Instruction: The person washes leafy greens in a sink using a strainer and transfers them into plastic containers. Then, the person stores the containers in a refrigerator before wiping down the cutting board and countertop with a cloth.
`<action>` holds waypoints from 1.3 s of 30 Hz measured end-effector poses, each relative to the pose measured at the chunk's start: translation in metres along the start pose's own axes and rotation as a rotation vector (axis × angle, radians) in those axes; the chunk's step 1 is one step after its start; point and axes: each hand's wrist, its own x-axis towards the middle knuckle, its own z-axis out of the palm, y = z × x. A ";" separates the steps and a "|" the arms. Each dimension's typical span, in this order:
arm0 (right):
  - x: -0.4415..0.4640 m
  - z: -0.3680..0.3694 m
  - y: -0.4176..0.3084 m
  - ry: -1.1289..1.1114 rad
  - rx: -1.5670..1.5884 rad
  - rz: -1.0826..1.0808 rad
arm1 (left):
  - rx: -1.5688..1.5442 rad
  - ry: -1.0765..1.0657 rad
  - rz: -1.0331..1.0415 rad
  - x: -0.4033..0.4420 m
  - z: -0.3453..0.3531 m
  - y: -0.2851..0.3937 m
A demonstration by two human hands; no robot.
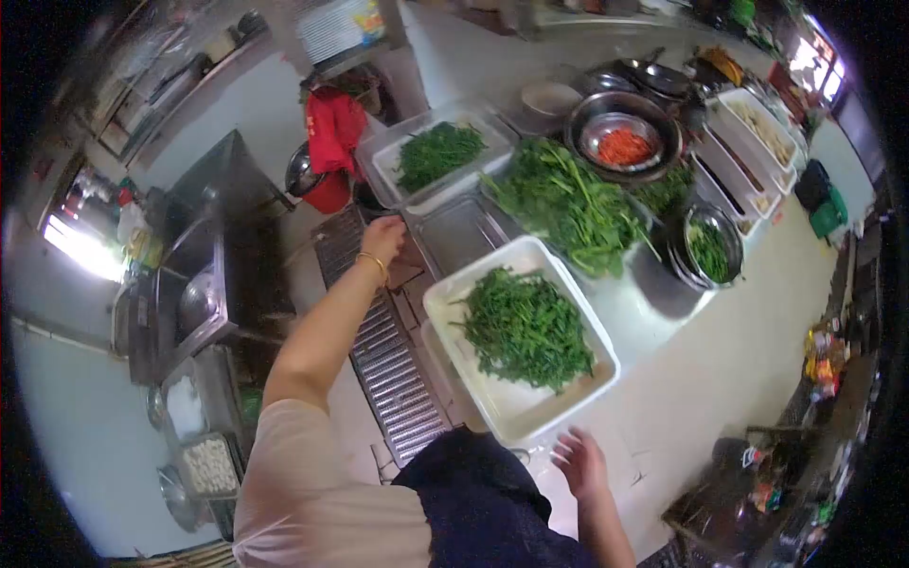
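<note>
My left hand (386, 239), with a gold bangle at the wrist, reaches to the left edge of an empty metal tray (456, 233). Its fingers are partly hidden and blurred, so I cannot make out whether they grip anything. Just below the front corner of a white plastic tray (454, 364), my right hand (579, 462) has its fingers apart and holds nothing. Chopped green vegetables (526, 328) lie heaped in that tray. Beyond the metal tray stands a clear plastic tub (379, 175) with cut greens (439, 153) in it.
Large leafy greens (573, 204) lie on the table beside a bowl of chopped red food (623, 148). Metal bowls with chopped greens (707, 250) stand at the right. A drain grate (398, 379) runs along the floor. On the left are a metal sink (199, 298) and a red bucket (329, 192).
</note>
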 end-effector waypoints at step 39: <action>-0.176 -0.079 -0.269 0.119 -1.286 -1.761 | -0.838 -0.065 -0.055 -0.400 0.169 0.062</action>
